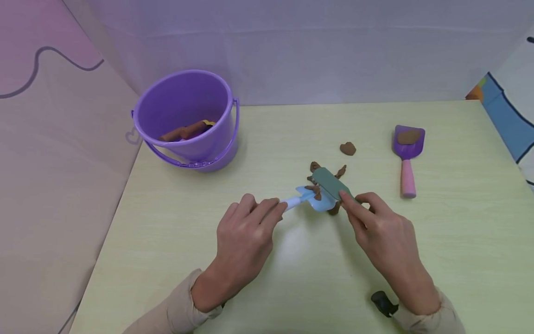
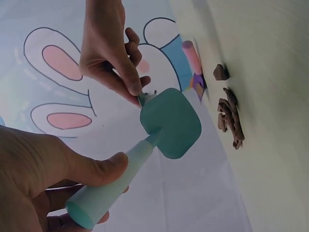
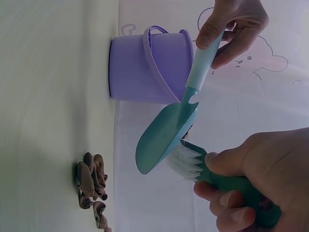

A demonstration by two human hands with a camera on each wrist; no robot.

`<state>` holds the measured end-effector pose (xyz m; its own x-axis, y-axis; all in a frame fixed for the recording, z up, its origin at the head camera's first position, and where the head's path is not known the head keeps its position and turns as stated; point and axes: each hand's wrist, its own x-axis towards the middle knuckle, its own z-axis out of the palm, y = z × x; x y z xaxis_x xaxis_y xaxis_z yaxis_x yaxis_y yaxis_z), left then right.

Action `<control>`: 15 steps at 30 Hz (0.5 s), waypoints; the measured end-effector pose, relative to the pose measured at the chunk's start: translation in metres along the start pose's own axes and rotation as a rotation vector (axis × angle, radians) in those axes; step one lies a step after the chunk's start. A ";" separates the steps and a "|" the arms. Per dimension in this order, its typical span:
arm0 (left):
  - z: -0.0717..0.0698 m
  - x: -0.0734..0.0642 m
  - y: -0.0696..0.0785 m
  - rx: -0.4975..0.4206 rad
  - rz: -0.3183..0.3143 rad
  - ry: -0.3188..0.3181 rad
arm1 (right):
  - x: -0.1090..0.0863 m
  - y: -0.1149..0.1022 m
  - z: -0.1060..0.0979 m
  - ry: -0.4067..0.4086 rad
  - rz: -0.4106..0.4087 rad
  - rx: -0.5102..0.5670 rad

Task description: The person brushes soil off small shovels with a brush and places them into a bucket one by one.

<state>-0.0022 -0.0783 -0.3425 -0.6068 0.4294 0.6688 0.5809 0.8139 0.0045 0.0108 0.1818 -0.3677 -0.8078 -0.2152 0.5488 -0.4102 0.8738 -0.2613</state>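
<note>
Blue-green trowel [image 3: 164, 131] with a pale rounded handle tilts above the pale bench [image 1: 300, 283], brown clay-like bits [image 1: 318, 193] on its blade. The left hand's grip [image 1: 246, 232] is clamped on that handle, thumb and fingers around it. The right hand's grip [image 1: 387, 234] clamps a green, white-bristled brush [image 1: 332, 182], its head beside the blade; whether they touch, I cannot tell.

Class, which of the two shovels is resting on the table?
The purple shovel with the pink handle; the pale-handled shovel is held up in the left hand.
</note>
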 end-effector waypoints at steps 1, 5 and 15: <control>0.000 0.000 0.000 -0.003 -0.003 -0.001 | 0.000 0.000 0.000 0.007 0.007 0.011; 0.000 0.000 0.000 -0.017 -0.009 -0.018 | 0.001 0.000 0.000 0.057 0.034 0.074; 0.002 -0.001 -0.001 -0.012 -0.009 -0.033 | 0.000 -0.007 -0.003 0.083 0.032 0.162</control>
<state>-0.0030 -0.0784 -0.3443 -0.6294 0.4352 0.6438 0.5819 0.8131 0.0192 0.0146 0.1775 -0.3630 -0.7862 -0.1459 0.6005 -0.4535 0.7962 -0.4004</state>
